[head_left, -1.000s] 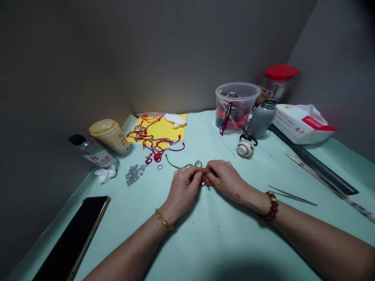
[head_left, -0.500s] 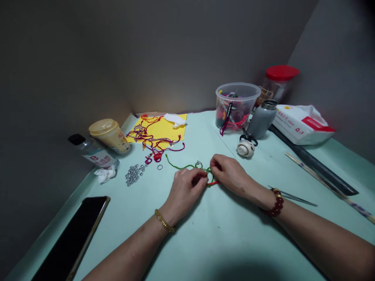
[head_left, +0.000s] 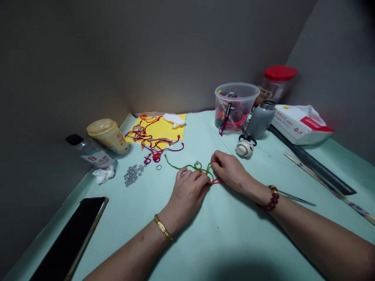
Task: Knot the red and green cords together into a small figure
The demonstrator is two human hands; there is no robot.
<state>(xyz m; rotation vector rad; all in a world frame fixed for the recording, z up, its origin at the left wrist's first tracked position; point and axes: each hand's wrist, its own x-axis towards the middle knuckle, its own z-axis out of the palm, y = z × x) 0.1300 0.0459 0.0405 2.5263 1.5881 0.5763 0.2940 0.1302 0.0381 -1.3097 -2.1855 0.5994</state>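
A green cord (head_left: 178, 166) and a red cord (head_left: 216, 181) lie crossed in loops on the pale green table (head_left: 216, 234), tied to a small metal ring (head_left: 198, 164). My left hand (head_left: 189, 189) rests fingers down on the cords and pins them to the table. My right hand (head_left: 230, 169) pinches the green cord between thumb and forefinger just right of the ring.
A black phone (head_left: 70, 242) lies front left. A heap of small metal rings (head_left: 132, 174), crumpled tissue (head_left: 102, 174), bottle (head_left: 90, 152) and yellow-lidded cup (head_left: 108, 134) sit left. Tangled cords lie on yellow paper (head_left: 168, 130). A tub (head_left: 236, 103), flask (head_left: 260, 118), scissors (head_left: 248, 139), tweezers (head_left: 295, 198) and tissue pack (head_left: 301, 124) stand right.
My hands have drawn slightly apart, and the cord loops now show between them. My left hand has flattened onto the cords. My right hand shifted a little right and back.
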